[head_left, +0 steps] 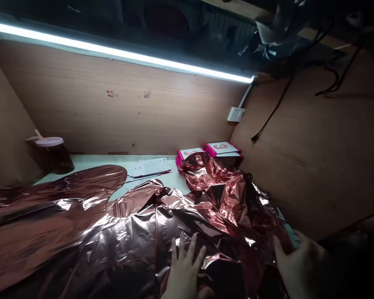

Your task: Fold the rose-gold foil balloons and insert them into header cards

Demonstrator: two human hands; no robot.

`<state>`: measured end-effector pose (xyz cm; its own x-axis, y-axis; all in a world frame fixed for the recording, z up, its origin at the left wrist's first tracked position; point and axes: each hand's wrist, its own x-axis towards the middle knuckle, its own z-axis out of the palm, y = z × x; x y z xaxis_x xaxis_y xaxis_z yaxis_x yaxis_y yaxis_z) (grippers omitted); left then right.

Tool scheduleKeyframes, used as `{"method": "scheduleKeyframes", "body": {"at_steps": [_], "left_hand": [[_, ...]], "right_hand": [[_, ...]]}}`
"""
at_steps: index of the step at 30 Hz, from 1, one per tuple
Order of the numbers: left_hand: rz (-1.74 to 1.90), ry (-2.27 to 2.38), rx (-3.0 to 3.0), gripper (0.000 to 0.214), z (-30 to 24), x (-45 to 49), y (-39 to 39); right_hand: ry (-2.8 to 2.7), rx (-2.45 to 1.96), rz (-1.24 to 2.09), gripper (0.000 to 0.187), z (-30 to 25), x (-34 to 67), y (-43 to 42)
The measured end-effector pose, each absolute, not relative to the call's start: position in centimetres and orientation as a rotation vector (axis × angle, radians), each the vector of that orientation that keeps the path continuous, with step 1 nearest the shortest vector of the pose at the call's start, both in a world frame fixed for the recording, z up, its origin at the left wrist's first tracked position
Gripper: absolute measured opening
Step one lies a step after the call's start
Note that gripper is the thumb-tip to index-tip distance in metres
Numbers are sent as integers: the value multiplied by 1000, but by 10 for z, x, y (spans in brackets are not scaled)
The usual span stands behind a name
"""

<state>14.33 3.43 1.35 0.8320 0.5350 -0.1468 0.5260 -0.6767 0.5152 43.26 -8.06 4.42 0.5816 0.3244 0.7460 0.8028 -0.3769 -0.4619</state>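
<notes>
Flat, uninflated rose-gold foil balloons (127, 236) spread in a wide sheet across the table. My left hand (185, 270) lies palm down on the shiny foil, its fingers spread. At the lower right is my right hand (302, 259), beside the foil's right edge, with thumb and forefinger apart; its other fingers are partly lost in shadow. A crumpled heap of the same foil (227, 191) rises between my hands and the back corner. It partly covers a pink-edged stack of packets (190, 153) with a number printed on top.
A second packet stack (222, 148), marked with a 3, sits in the back right corner. White cards (149, 167) lie on the pale green tabletop (177, 180). A lidded dark cup (59, 155) stands back left. Wooden panels enclose the table; a cable (272, 110) hangs at right.
</notes>
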Motion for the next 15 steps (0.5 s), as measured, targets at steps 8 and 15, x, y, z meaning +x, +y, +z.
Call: {"method": "scheduleKeyframes", "body": {"at_steps": [8,15], "left_hand": [[224,685,2402,72,43,127,28],[308,1445,2362,53,52,87,166]], "right_hand": [[-1809,-2197,-193,61,-2,464,9],[-1584,-2352,-192,75,-66,516,-67]]}}
